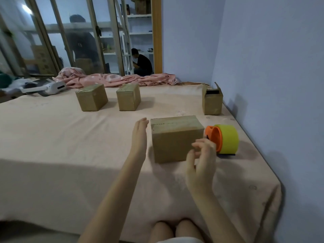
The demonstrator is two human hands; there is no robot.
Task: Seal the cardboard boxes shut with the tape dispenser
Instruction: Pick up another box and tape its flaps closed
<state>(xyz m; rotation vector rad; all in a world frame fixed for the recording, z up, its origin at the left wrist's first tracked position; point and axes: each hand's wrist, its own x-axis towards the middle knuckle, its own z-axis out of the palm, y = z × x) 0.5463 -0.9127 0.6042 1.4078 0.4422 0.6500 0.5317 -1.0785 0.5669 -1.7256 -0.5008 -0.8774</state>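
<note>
Pink-sheeted bed (70,146) is the work surface, glass doors behind at upper left. Two boxes at upper centre, left box (91,97) and middle box (128,99), look closed, probably taped. Near box (176,138) at centre has flaps down; tape on its seam can't be confirmed. Far right box (212,101) still has flaps up, so unsealed. Tape dispenser (223,139) sits just right of near box. Left hand (140,135) flat, fingers straight, beside the box; right hand (201,162) loosely curled, holding nothing, near the dispenser.
</note>
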